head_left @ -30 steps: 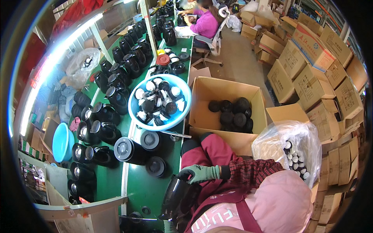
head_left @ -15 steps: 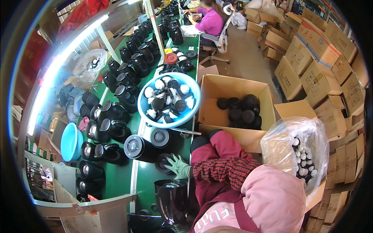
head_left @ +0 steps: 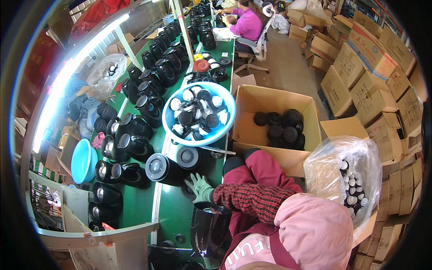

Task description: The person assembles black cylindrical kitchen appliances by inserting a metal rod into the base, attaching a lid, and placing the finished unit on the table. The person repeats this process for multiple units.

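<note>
Green knit covers my right hand (head_left: 201,188), which is spread, its fingers fanned out over a dark round lid (head_left: 186,191) lying on the green table (head_left: 175,216); nothing is clasped in it. Just below, near my lap, is a glossy black jug (head_left: 208,229), upright or close to it, with its mouth facing up. My left hand (head_left: 211,262) is at the jug's lower end, but so little of that glove shows that I can't tell how firmly it grips. A red-and-black plaid sleeve (head_left: 252,198) runs along my right forearm, above my maroon trousers.

Beyond my spread fingers, two dark canisters (head_left: 157,167) with grey round tops stand side by side. Past them a light-blue basin (head_left: 198,143) is heaped with black and white caps (head_left: 198,112). To the left, black jugs (head_left: 132,144) crowd the table in rows, with another blue basin (head_left: 83,162) beside them, tipped on its side.

Right of the table sits an open cardboard box (head_left: 252,108) with black round pieces (head_left: 288,128) in it, and nearer me a clear plastic bag (head_left: 319,171) holds small black-and-white parts (head_left: 353,193). At the far end, a person in purple (head_left: 247,22) sits at the table.
</note>
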Demonstrator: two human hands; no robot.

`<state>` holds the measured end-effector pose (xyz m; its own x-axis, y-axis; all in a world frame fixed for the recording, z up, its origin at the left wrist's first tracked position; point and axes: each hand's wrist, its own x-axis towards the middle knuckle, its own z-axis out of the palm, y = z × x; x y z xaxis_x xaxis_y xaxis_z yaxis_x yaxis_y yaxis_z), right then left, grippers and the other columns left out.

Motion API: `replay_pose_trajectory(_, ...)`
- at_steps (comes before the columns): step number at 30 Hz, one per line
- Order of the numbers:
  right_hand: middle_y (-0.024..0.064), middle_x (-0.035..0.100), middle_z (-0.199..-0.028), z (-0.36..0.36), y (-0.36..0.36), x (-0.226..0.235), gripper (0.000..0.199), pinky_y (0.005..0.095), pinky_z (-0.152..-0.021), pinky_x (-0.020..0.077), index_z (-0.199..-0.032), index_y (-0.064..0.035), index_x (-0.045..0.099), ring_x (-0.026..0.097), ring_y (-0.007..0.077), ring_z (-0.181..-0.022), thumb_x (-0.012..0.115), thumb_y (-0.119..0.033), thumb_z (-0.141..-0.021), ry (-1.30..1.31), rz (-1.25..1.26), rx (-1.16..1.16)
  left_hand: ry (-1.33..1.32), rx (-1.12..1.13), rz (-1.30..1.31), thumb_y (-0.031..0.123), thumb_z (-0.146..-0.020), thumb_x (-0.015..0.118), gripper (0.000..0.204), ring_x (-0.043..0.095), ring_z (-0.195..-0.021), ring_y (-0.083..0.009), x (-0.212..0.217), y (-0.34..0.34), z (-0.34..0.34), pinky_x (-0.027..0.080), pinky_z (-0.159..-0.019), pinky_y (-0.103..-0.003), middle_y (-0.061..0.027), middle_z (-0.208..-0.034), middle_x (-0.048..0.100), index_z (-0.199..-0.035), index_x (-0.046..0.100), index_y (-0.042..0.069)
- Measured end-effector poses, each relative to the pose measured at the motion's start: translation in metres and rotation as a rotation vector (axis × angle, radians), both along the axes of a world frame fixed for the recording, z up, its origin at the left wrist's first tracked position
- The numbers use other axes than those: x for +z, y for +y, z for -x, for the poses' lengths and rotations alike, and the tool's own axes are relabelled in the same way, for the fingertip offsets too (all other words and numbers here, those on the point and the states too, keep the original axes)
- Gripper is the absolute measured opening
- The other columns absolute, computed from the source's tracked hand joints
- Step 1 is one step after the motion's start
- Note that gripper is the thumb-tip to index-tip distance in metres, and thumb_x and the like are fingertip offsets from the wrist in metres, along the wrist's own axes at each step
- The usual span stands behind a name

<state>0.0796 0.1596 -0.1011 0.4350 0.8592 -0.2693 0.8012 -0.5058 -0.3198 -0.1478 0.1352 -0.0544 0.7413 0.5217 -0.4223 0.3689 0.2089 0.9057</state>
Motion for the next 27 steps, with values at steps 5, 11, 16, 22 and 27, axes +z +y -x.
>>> replay_pose_trajectory(5, 0.0257, 0.034, -0.155, -0.019, -0.033, 0.03, 0.115, 0.0537, -0.118, 0.0314, -0.161, -0.0139, 0.027, 0.036, 0.0461, -0.142, 0.082, -0.061, -0.071, 0.374, -0.662, -0.194, -0.008, -0.026, -0.012, 0.023, -0.096, 0.066, 0.049, 0.063, -0.111, -0.0241, 0.001, 0.002, -0.002, 0.053, -0.089, -0.034, -0.0128, -0.131, 0.063, -0.14, 0.055, 0.003)
replay_pose_trajectory(11, 0.0121, 0.03, -0.163, -0.016, -0.119, 0.092, 0.092, 0.0396, -0.124, 0.0233, -0.163, -0.0065, 0.022, 0.031, 0.0243, -0.149, 0.076, -0.029, -0.092, 1.374, -0.882, 0.16, -0.034, -0.064, -0.033, 0.024, -0.097, 0.065, 0.05, 0.063, -0.112, -0.024, 0.001, 0.0, -0.009, 0.053, -0.091, -0.034, -0.0127, -0.131, 0.063, -0.14, 0.054, 0.003)
replay_pose_trajectory(16, 0.0118, 0.031, -0.161, -0.004, -0.165, 0.117, 0.096, 0.0395, -0.124, 0.021, -0.163, -0.0057, 0.022, 0.029, 0.0243, -0.151, 0.079, -0.033, -0.09, 1.341, -0.818, 0.08, -0.046, -0.13, -0.045, 0.025, -0.097, 0.065, 0.05, 0.063, -0.113, -0.0239, 0.008, -0.005, -0.02, 0.053, -0.092, -0.034, -0.0125, -0.132, 0.063, -0.141, 0.054, 0.004)
replay_pose_trajectory(22, 0.0127, 0.028, -0.162, -0.002, -0.174, 0.121, 0.096, 0.0391, -0.124, 0.0198, -0.164, -0.0056, 0.017, 0.027, 0.0235, -0.152, 0.077, -0.031, -0.092, 1.363, -0.888, 0.103, -0.057, -0.159, -0.08, 0.026, -0.097, 0.065, 0.051, 0.063, -0.114, -0.0238, 0.018, -0.01, -0.017, 0.053, -0.093, -0.035, -0.0124, -0.133, 0.063, -0.142, 0.053, 0.004)
replay_pose_trajectory(27, 0.0121, 0.03, -0.161, -0.016, -0.177, 0.145, 0.094, 0.0386, -0.123, 0.0214, -0.163, -0.0041, 0.014, 0.028, 0.0237, -0.151, 0.073, -0.031, -0.095, 1.41, -0.766, 0.121, -0.056, -0.159, -0.11, 0.027, -0.097, 0.065, 0.052, 0.063, -0.115, -0.0238, 0.026, -0.013, -0.013, 0.053, -0.094, -0.035, -0.0123, -0.133, 0.063, -0.142, 0.053, 0.004)
